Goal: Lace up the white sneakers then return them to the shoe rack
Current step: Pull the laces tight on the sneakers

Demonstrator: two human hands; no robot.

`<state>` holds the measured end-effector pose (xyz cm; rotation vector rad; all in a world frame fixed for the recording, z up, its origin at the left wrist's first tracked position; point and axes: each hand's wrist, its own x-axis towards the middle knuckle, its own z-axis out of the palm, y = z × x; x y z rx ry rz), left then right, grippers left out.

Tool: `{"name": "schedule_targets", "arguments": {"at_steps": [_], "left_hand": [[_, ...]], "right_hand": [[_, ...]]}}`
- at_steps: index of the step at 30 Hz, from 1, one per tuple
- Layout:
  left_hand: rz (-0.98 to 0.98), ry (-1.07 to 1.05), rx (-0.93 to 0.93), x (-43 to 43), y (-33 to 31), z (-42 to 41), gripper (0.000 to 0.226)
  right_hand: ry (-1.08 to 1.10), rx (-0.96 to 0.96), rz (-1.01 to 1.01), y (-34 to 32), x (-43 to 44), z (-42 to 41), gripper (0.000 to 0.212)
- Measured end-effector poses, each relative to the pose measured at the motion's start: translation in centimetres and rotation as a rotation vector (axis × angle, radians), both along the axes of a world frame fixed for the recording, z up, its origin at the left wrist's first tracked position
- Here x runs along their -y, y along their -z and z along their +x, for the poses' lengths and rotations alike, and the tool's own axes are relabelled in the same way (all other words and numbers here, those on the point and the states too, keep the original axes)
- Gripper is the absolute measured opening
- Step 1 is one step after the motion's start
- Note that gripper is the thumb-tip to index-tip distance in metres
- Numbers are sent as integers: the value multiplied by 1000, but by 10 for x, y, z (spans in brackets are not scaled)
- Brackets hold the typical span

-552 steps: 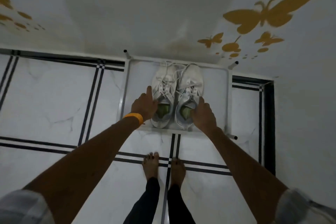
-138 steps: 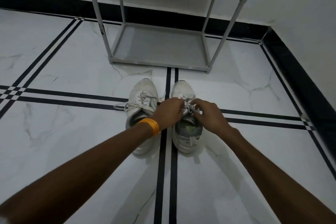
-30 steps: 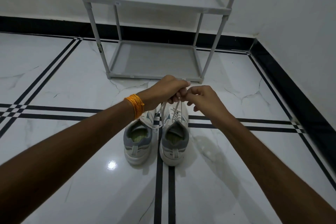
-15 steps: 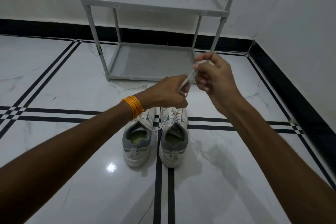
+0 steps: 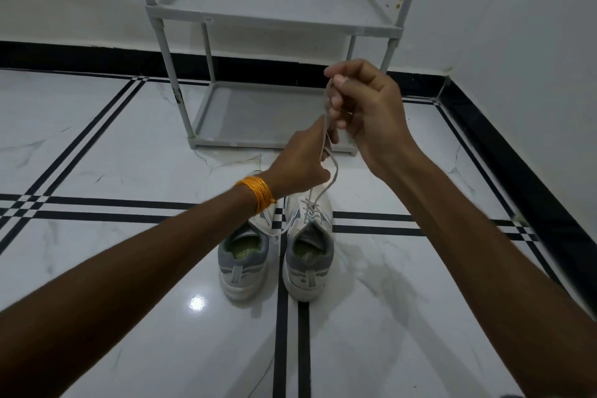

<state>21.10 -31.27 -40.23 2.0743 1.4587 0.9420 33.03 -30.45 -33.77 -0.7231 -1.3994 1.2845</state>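
Observation:
Two white sneakers stand side by side on the floor, heels toward me: the left sneaker [image 5: 243, 260] and the right sneaker [image 5: 308, 250]. A white lace [image 5: 326, 168] rises taut from the right sneaker's eyelets. My right hand [image 5: 363, 107] pinches the lace's upper end high above the shoe. My left hand [image 5: 302, 160], with an orange band on its wrist, grips the same lace lower down. The left sneaker's lace lies loose across its tongue.
A grey two-shelf shoe rack [image 5: 274, 18] stands against the white wall just beyond the sneakers, both shelves bare. The floor is glossy white marble with black stripes; a black skirting runs along the walls, which meet in a corner at the right.
My right hand has drawn the lace upward and away from the shoe, stretching it longer. My left hand stays low on the lace. The sneakers have not moved.

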Motion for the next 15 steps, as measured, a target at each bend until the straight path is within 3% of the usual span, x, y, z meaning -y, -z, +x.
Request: {"name": "schedule_targets", "arguments": {"at_steps": [3, 9, 11, 12, 13, 15], "left_hand": [[307, -108, -62, 4, 9, -1, 35], [519, -72, -255, 4, 18, -17, 15], [349, -67, -150, 4, 18, -18, 16], [177, -68, -65, 3, 15, -18, 19], [-25, -62, 37, 3, 10, -18, 22], [-371, -69, 269, 1, 2, -16, 25]], "right_hand": [[89, -63, -49, 4, -15, -1, 17], [165, -118, -514, 52, -32, 6, 20], [111, 0, -646, 66, -31, 9, 20], [93, 153, -678, 73, -30, 11, 23], [101, 395, -643, 78, -26, 13, 31], [235, 851, -363, 88, -20, 18, 42]]}}
